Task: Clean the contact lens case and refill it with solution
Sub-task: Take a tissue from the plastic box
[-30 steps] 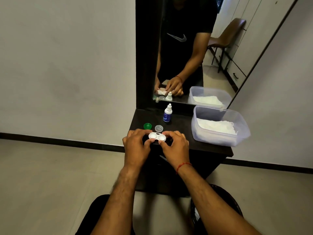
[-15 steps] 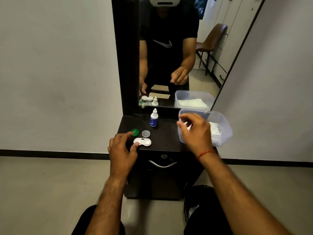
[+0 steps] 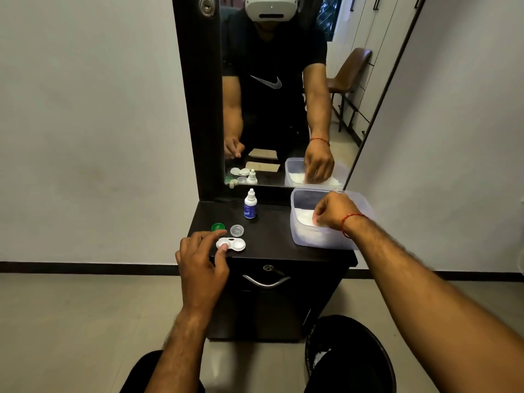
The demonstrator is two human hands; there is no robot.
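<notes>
The white contact lens case (image 3: 235, 244) lies uncapped near the front left of the dark cabinet top (image 3: 272, 239). My left hand (image 3: 201, 259) holds it by its left well, thumb on the well and fingers behind it. A green cap (image 3: 217, 227) and a clear cap (image 3: 237, 230) lie just behind the case. The small solution bottle (image 3: 250, 205) with a blue label stands upright further back. My right hand (image 3: 331, 211) reaches into the clear plastic tub (image 3: 317, 238) at the right and pinches the white tissue (image 3: 304, 218) inside.
A tall mirror (image 3: 278, 89) in a dark frame rises behind the cabinet top and reflects the scene. The cabinet has a drawer with a metal handle (image 3: 266, 282). A black bin (image 3: 348, 355) stands on the floor at the lower right.
My right hand left the lens case, swung right and went down into the tub onto the tissue. My left hand stayed on the case. The view pulled back and tilted up.
</notes>
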